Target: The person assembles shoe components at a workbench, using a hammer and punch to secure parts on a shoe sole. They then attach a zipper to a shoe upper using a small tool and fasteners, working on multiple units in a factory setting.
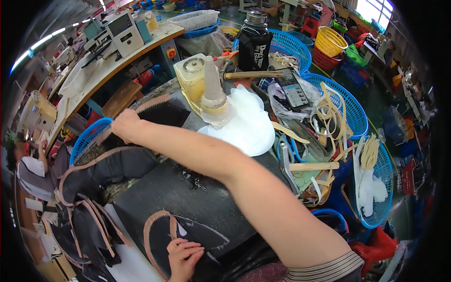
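My left hand point(183, 258) is at the near edge of the work surface, thumb and fingers closed on a black shoe upper point(159, 239) with a brown zigzag-cut edge. A small white triangle point(182, 229) shows just above its fingers. My right arm reaches across to the far left. There my right hand point(128, 126) is closed on another black shoe upper point(164, 113), whose brown edge is blurred near the hand. Its fingertips are hidden. More black uppers point(110, 171) with brown edges lie between the hands, at the left.
Beyond my right arm stand a yellowish container point(192, 70), a grey cone-topped pot point(213, 94), white rounded sheets point(249, 127) and a black bottle point(254, 44). A hammer point(310, 166), straps and a phone point(293, 94) lie right. Blue baskets point(383, 164) flank the table. A person point(37, 171) sits far left.
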Tool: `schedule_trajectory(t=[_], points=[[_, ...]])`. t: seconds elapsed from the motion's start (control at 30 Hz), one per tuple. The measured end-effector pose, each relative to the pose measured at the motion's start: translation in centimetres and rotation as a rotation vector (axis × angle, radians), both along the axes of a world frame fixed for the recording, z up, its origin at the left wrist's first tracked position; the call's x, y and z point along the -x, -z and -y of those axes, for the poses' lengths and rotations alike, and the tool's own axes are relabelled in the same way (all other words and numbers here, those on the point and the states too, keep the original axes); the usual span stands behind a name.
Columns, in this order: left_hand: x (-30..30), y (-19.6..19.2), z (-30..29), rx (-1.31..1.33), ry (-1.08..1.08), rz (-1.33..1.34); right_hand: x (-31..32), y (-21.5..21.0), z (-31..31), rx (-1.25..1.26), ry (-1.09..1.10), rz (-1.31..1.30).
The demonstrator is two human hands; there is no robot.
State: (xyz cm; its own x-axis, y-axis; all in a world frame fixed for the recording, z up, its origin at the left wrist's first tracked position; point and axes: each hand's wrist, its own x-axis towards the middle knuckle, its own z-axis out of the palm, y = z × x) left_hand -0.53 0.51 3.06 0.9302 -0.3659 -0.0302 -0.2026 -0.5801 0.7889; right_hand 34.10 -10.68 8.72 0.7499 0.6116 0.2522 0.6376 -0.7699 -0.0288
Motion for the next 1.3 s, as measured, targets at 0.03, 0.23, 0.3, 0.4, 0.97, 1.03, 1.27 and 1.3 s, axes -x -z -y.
schedule_trajectory(t=[0.03,0.23,0.3,0.4,0.97,1.03,1.27,1.3], points=[[-0.2,-0.4,-0.2,0.022,0.008,-0.021,2.1,-1.7,0.6,-0.026,0.025,0.119],[-0.9,-0.8,-2.4,0.227,0.08,-0.211,20.6,-7.3,12.4,-0.429,0.054,-0.271],[-1.3,-0.8,-2.8,0.33,0.124,-0.285,25.9,-5.4,15.8,-0.386,0.12,-0.54],[-1.5,-0.7,-2.3,0.451,0.162,-0.353,31.1,1.6,17.3,-0.416,0.123,-0.701],[-0.2,0.7,-2.3,0.241,0.109,-0.172,24.5,2.1,6.8,-0.435,-0.408,-0.868],[-0.3,0.6,-2.2,0.233,0.133,-0.165,24.7,2.5,7.0,-0.397,-0.387,-0.88],[-0.7,0.4,-2.2,0.46,-0.033,-0.195,26.1,1.7,8.6,-0.304,-0.284,-1.028],[-1.0,-0.5,-2.2,0.507,-0.062,-0.358,26.6,1.8,8.8,-0.291,-0.278,-1.056]])
